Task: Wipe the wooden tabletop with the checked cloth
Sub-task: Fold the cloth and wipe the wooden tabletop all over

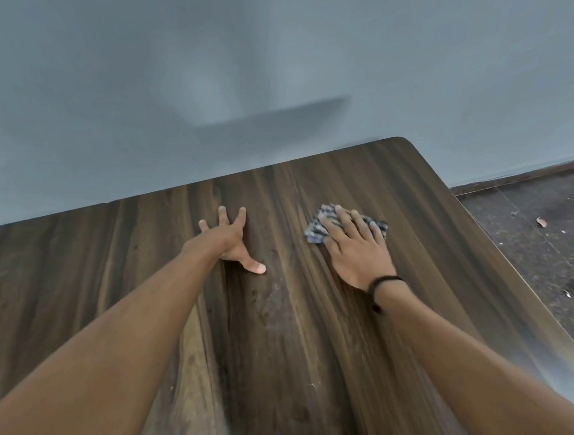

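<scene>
Right grip [355, 248], we note, presses flat and uncurled on the checked cloth [314, 231], far right on the worktop [289, 354]; left grip [232, 244] lies splayed to its left.

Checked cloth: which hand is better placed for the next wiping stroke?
Right. The right hand lies flat on the checked cloth, pressing it to the wooden tabletop; the left hand rests on bare wood, apart.

text: none readable | labels: none | numbers: none | signs: none
</scene>
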Motion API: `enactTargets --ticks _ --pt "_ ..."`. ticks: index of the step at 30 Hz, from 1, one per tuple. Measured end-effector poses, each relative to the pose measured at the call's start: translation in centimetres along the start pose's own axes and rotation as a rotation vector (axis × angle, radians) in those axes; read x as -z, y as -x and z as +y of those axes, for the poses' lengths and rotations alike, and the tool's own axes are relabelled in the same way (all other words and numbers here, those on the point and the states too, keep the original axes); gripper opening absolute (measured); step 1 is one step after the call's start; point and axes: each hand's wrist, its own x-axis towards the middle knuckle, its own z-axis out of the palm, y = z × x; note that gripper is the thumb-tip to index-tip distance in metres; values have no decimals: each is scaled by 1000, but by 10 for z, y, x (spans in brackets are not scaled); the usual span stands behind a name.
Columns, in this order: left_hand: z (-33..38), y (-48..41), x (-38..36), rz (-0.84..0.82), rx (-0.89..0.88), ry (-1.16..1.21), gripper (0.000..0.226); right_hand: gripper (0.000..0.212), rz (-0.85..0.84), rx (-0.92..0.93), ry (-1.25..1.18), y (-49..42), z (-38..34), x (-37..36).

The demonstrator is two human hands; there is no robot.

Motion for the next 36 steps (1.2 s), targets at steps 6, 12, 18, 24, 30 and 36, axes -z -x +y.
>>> enactTargets --ticks 6,12,18,24,30,36 --pt "-1 -3 -1 -14 -28 -26 144 50 -18 211 74 13 -3 -13" --pt "-1 -8 -1 -30 -19 -29 148 50 -29 237 81 -16 -36 -21" --pt "-1 -12 -1 -44 22 6 152 50 -15 16 23 -89 -37 -4" --pt "1 -15 1 -70 29 -8 153 50 -32 64 40 -107 -14 0" --pt "1 -15 0 -82 21 -10 153 50 -49 173 45 -113 -32 -13" --pt "4 -16 4 -110 36 -39 153 51 -40 66 47 -165 -58 -10"
